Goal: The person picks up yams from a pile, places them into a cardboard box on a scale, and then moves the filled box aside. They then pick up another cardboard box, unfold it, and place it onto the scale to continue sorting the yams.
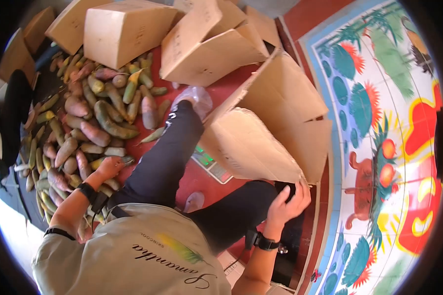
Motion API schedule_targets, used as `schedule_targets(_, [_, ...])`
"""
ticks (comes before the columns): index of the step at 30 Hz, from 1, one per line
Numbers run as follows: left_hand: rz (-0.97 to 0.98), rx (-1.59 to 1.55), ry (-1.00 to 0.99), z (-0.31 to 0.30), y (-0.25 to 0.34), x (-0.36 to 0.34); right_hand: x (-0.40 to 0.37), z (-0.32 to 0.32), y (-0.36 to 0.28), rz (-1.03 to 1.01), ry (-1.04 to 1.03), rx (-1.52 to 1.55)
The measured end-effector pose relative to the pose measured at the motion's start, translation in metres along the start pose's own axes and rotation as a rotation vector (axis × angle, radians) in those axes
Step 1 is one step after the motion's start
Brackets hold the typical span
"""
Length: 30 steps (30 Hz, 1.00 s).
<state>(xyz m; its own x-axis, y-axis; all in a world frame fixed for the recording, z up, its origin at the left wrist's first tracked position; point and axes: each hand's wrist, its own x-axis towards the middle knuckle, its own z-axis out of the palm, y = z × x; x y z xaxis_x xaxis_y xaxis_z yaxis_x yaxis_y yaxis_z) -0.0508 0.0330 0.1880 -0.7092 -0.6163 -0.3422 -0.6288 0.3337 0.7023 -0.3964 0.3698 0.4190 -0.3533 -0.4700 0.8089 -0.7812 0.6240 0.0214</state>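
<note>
Resting at vegetable pile [96, 135], left of frame: left hand [110, 168] curled by greenish vegetable [127, 161], grip unclear! Right hand [290, 202] touches open carton [241, 142] at rim, right of centre, likely steadying it; can't tell if pinching.

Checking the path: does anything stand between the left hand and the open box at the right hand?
Yes: in this view, the left leg crosses between the left hand, among vegetables, and the open box.

Scale [221, 174] mostly hidden (box [241, 141] covers it), display digits [205, 156] illegible
</note>
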Motion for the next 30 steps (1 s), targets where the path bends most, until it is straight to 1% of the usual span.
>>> schedule_targets(1, [0.099, 0.169, 0.02, 0.013, -0.035, 0.004, -0.008, -0.003, 0.001, -0.023, -0.026, -0.042])
schedule_targets(2, [0.052, 0.171, 0.047, 0.025, -0.057, 0.008, -0.018, -0.002, 0.006, -0.038, -0.052, -0.021])
schedule_targets(4, [0.278, 0.742, -0.184, 0.029, -0.097, -0.003, -0.04, 0.003, 0.014, 0.04, -0.177, 0.024])
schedule_targets(5, [0.215, 0.74, -0.178, 0.021, -0.102, -0.016, -0.051, 0.006, 0.018, 0.061, -0.239, 0.013])
schedule_targets(7, [-0.203, 0.648, -0.315, 0.015, -0.098, -0.032, -0.067, 0.011, 0.025, 0.07, -0.332, 0.026])
schedule_targets(8, [-0.236, 0.64, -0.317, 0.02, -0.116, -0.043, -0.074, 0.014, 0.029, 0.073, -0.367, 0.036])
schedule_targets(9, [-0.336, 0.618, -0.241, 0.03, -0.141, -0.048, -0.078, 0.015, 0.033, 0.064, -0.381, 0.053])
schedule_targets(10, [-0.428, 0.596, -0.164, 0.038, -0.164, -0.053, -0.08, 0.017, 0.037, 0.1, -0.385, 0.064])
schedule_targets(11, [-0.385, 0.694, -0.208, 0.041, -0.178, -0.059, -0.082, 0.018, 0.038, 0.14, -0.388, 0.071])
schedule_targets(12, [-0.393, 0.691, -0.215, 0.042, -0.184, -0.068, -0.082, 0.017, 0.037, 0.136, -0.398, 0.075])
schedule_targets(14, [-0.459, 0.587, -0.17, 0.044, -0.194, -0.079, -0.08, 0.016, 0.036, 0.147, -0.418, 0.095])
schedule_targets(15, [-0.465, 0.586, -0.171, 0.039, -0.182, -0.081, -0.083, 0.017, 0.04, 0.13, -0.414, 0.077])
schedule_targets(17, [-0.645, 0.426, -0.113, 0.02, -0.14, -0.082, -0.083, 0.018, 0.037, 0.138, -0.419, 0.076])
schedule_targets(20, [-0.616, 0.487, -0.093, 0.011, -0.125, -0.086, -0.081, 0.018, 0.034, 0.142, -0.424, 0.063])
schedule_targets(24, [-0.616, 0.546, -0.102, 0.009, -0.129, -0.089, -0.081, 0.021, 0.034, 0.131, -0.411, 0.066])
schedule_targets(26, [-0.523, 0.599, -0.056, 0.007, -0.127, -0.096, -0.08, 0.021, 0.033, 0.128, -0.415, 0.069])
schedule_targets(30, [-0.572, 0.649, 0.013, 0.01, -0.123, -0.105, -0.079, 0.024, 0.033, 0.123, -0.415, 0.081])
